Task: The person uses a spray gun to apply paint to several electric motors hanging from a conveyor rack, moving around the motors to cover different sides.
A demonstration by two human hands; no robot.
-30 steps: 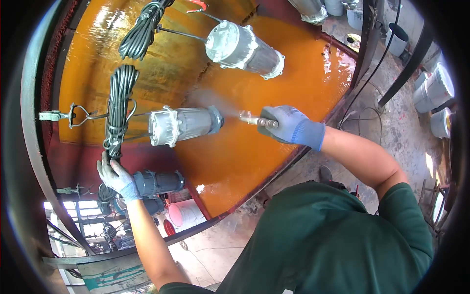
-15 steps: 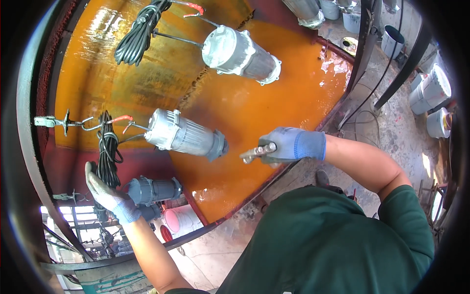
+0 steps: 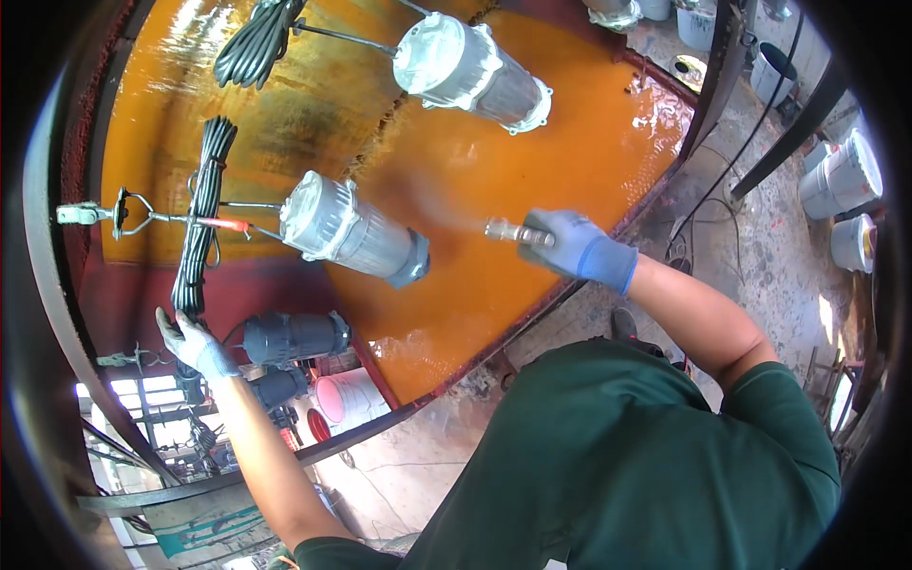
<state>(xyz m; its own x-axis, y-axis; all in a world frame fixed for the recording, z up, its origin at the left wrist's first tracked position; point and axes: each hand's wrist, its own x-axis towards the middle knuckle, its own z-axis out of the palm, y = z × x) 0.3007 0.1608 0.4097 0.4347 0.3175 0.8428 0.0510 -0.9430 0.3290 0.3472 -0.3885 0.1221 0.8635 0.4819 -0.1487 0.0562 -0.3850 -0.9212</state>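
Note:
In my gloved right hand [image 3: 581,249] is a metal spray gun [image 3: 518,232], its nozzle pointing left. Faint mist leaves it toward a hanging grey cylindrical motor-like unit [image 3: 347,228], whose near side is darker grey than its pale end. My gloved left hand [image 3: 197,344] has its fingers apart at the lower end of a black coiled cable bundle [image 3: 201,223]; whether it touches the cable I cannot tell. A metal hook with a red-orange sleeve [image 3: 220,224] runs past the bundle to the unit.
Another silvery unit [image 3: 470,71] hangs farther back, and a dark grey one [image 3: 294,335] hangs below the left side. Behind them is an orange-coated booth with a raised red rim [image 3: 655,81]. Buckets [image 3: 841,176] stand at right; a pink-topped pail [image 3: 350,399] sits lower left.
My right hand and the spray gun have moved up and right, and mist now shows. The cable bundle has swung upright and turned; the sprayed unit has tilted and looks darker.

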